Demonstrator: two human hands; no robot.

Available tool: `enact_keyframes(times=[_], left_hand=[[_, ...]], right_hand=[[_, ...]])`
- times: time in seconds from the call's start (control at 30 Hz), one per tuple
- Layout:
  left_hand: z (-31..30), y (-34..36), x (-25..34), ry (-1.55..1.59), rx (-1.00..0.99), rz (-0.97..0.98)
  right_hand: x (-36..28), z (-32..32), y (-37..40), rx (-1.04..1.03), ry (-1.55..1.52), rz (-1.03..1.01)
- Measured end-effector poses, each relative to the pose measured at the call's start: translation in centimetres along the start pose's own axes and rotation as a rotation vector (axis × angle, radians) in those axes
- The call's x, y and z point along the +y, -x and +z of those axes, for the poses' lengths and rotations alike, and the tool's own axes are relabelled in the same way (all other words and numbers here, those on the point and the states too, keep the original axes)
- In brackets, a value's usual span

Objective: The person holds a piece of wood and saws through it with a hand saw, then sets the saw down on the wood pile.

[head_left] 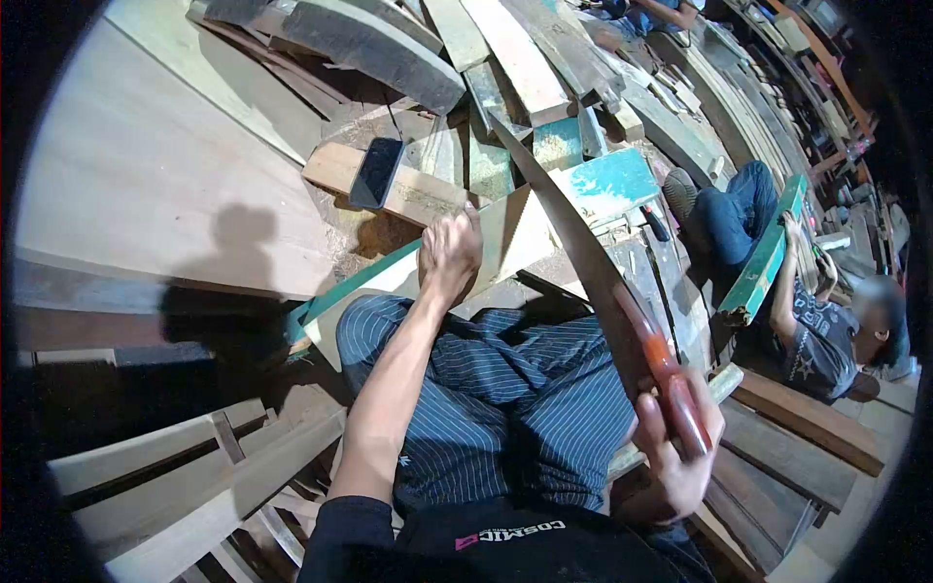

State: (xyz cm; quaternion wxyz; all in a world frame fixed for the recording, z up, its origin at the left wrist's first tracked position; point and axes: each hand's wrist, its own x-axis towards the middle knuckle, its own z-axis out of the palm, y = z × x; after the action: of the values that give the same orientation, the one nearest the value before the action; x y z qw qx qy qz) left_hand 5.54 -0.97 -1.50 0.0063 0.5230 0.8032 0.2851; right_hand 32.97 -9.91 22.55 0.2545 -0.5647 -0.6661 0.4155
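My right hand (675, 442) is wrapped round the red-brown handle of a handsaw (573, 233), whose long blade points up and away over my right knee. My left hand (450, 255) is closed on a board (389, 282) with a green edge and a pale face, which lies slantwise in front of my legs. The saw blade passes above the board's far part, near a turquoise-painted patch; whether it touches the wood I cannot tell. Behind my left hand a dark phone (376, 173) rests on a short light wood block (423, 192).
A large pale panel (175, 165) stands at the left, with slatted wood (194, 476) below it. Planks (515, 58) are piled ahead. At the right a seated person (826, 330) holds a green board (768, 257). Another person (656, 15) is partly visible at the top.
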Motion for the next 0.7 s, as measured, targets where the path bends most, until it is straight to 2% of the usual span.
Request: enact_keyframes(times=[0.03,0.07,0.13,0.17,0.2,0.23,0.3,0.37,0.4,0.43,0.47,0.5,0.57,0.6,0.63,0.67,0.7], left_hand=[[0.1,0.0,-0.1,-0.018,0.046,0.044],[0.4,-0.6,-0.1,0.002,-0.070,-0.036],[0.7,-0.5,-0.9,0.053,-0.093,-0.018],[0.7,-0.7,-1.1,0.081,-0.104,-0.011],[0.2,-1.3,-0.8,0.093,-0.131,-0.065],[0.1,-1.8,-0.6,0.075,-0.094,-0.040],[-0.2,-1.0,-0.6,0.031,-0.043,-0.014],[0.3,-0.4,-1.2,-0.055,-0.031,0.039],[0.0,-0.4,-1.4,-0.078,-0.064,0.064],[-1.2,-1.1,-0.4,0.034,-0.238,-0.077],[-1.3,-1.5,-0.3,-0.001,-0.333,-0.111],[-1.4,-1.8,-0.1,-0.036,-0.433,-0.142],[-0.2,-1.0,-1.1,-0.122,-0.355,-0.016],[2.4,1.1,-3.1,-0.171,-0.176,0.135],[3.3,2.7,-4.5,-0.227,0.011,0.287],[2.1,3.1,-2.9,-0.570,0.093,0.362],[4.5,3.4,-4.2,-0.483,0.288,0.360]], right_hand=[[0.2,1.3,-1.1,0.016,-0.032,-0.055],[0.0,2.5,-2.9,-0.005,-0.045,-0.021],[3.0,6.0,-8.4,-0.004,-0.129,-0.226],[3.3,7.5,-11.0,0.023,-0.173,-0.260],[2.5,7.4,-12.0,-0.026,-0.168,-0.220],[1.8,7.3,-13.0,-0.075,-0.161,-0.180],[0.7,6.4,-11.9,-0.116,-0.116,-0.096],[1.0,5.8,-8.9,-0.010,-0.030,-0.353],[0.9,4.3,-7.3,-0.084,-0.043,-0.271],[-0.4,2.7,-5.1,-0.059,-0.108,-0.081],[-1.6,0.8,-3.2,-0.055,-0.123,0.047],[-0.5,-0.7,-1.9,-0.039,-0.125,0.012],[-0.5,-2.8,-0.1,-0.063,-0.110,0.027],[-0.1,-2.4,0.4,-0.009,-0.012,0.016],[-0.5,-2.1,-0.2,-0.059,0.000,-0.011],[-1.0,-1.8,-0.7,-0.109,0.010,-0.039],[-1.0,-0.4,-1.6,-0.125,-0.053,-0.021]])
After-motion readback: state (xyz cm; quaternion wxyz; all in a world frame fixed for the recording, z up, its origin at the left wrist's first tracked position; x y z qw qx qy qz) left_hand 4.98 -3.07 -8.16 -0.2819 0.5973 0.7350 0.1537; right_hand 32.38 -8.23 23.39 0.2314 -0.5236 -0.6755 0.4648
